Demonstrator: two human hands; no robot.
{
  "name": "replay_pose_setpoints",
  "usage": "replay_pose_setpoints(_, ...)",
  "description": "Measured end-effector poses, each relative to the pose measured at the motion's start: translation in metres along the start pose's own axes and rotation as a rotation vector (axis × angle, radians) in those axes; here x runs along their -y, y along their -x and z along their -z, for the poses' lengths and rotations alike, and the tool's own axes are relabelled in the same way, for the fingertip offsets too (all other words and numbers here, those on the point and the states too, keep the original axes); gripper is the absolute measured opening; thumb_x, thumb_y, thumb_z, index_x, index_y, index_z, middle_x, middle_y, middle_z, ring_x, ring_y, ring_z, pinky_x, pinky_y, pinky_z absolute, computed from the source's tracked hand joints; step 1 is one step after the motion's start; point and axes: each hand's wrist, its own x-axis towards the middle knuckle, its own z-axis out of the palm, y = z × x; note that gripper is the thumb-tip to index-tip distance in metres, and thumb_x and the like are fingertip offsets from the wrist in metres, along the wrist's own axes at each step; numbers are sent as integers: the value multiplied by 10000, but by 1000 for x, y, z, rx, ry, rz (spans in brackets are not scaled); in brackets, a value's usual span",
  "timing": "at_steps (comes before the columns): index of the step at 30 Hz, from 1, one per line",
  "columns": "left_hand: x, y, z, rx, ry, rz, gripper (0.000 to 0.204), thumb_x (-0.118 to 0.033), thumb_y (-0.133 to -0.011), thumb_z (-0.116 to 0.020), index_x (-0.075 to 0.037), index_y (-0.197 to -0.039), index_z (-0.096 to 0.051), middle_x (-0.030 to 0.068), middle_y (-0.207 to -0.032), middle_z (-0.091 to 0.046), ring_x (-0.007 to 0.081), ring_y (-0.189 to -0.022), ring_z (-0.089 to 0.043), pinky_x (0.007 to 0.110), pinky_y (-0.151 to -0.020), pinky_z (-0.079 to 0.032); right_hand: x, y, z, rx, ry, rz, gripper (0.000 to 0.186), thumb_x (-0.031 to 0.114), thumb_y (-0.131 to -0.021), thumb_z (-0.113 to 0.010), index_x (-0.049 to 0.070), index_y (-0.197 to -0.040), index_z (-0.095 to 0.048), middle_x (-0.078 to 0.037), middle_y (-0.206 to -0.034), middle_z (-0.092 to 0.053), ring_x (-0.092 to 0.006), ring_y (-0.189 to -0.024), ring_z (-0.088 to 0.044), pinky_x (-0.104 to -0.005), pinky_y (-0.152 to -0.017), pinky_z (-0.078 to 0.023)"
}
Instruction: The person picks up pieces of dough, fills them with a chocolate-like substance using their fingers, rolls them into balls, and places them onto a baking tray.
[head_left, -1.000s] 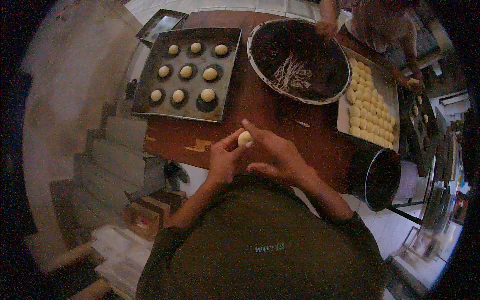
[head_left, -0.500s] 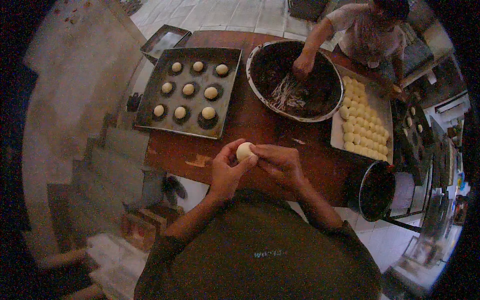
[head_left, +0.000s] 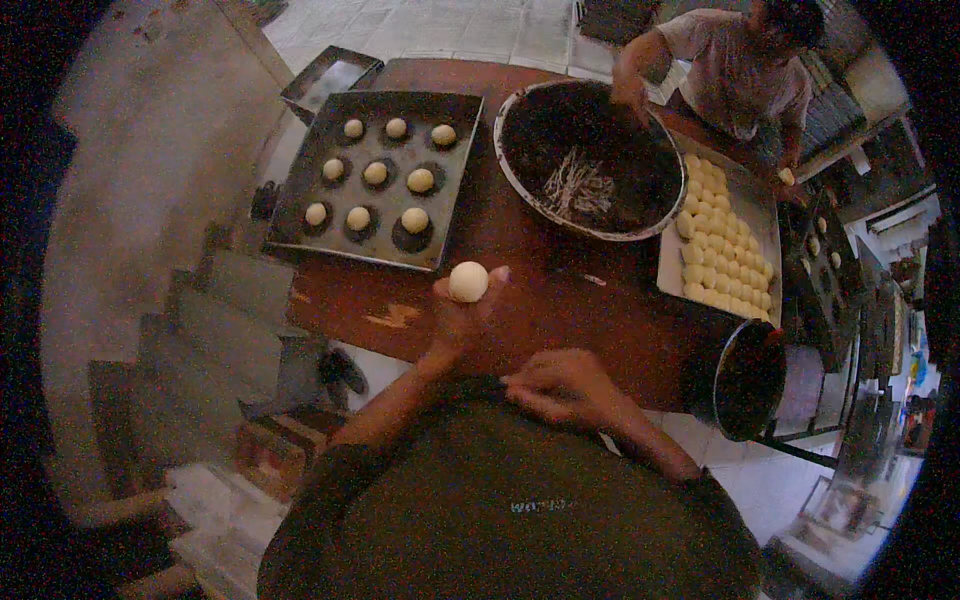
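A smooth, pale dough ball [head_left: 468, 282] sits in the fingers of my left hand [head_left: 462, 318], held over the front of the table just below the baking tray. My right hand [head_left: 562, 388] is lower and to the right, by the table's near edge in front of my dark shirt. Its fingers are curled in, and whatever they may hold is hidden. Ahead on the left, the dark metal baking tray [head_left: 375, 255] carries several round dough balls, such as the dough ball [head_left: 415, 221] in its near right corner, spaced in rows.
A wide bowl [head_left: 610, 237] with dark filling and pale shreds stands ahead. Right of it, a light tray [head_left: 672, 275] holds closely packed dough pieces. A dark round container [head_left: 750, 380] is at the right edge. A co-worker [head_left: 735, 75] stands across the table [head_left: 560, 310].
My hands have separated: the left moved forward and slightly left with the dough ball, the right drew back toward my body. The co-worker's hand lifted from the filling toward the bowl's far rim.
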Motion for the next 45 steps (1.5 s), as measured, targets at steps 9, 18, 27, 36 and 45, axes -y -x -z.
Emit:
replay_pose_setpoints(9,-26,53,23,263,-409,-197,598,-325,-735,-907,-18,-1190,-668,161,-1112,-730,284,-1048,-706,438,-905,-558,-66,43,-43,-468,301,-11,473,297,-850,-821,45,-1211,-649,-193,-1184,-663,-402,-1070,-645,-460,-917,-550)
replay_pose_setpoints(18,75,19,129,131,-899,-212,436,-421,-998,-651,-12,-1150,-662,208,-1087,-700,386,-983,-684,470,-836,-547,-240,77,-102,-747,-170,-329,391,317,-854,-798,33,-1056,-620,-176,-967,-620,-387,-933,-615,-486,-871,-525)
replay_pose_setpoints(27,116,15,135,29,-858,-193,389,-373,-1045,-577,-8,-1142,-672,206,-1049,-720,409,-951,-695,483,-844,-547,-207,68,-48,-688,662,-303,271,190,-878,-757,39,-1073,-645,-229,-1012,-638,-448,-1004,-608,-555,-914,-498)
replay_pose_setpoints(36,104,17,128,-51,-801,-273,421,-367,-1044,-581,9,-1215,-665,242,-1103,-718,404,-1008,-701,486,-850,-554,-197,92,-43,-422,496,-483,344,221,-883,-776,1,-1125,-671,-200,-1001,-670,-443,-994,-598,-549,-898,-498)
replay_pose_setpoints(45,124,17,133,-87,-877,-223,428,-415,-1037,-575,-15,-1145,-684,217,-986,-731,427,-872,-705,484,-776,-550,-102,12,-55,-329,571,-342,504,263,-936,-714,15,-1359,-599,-228,-1231,-602,-398,-1112,-566,-513,-919,-502)
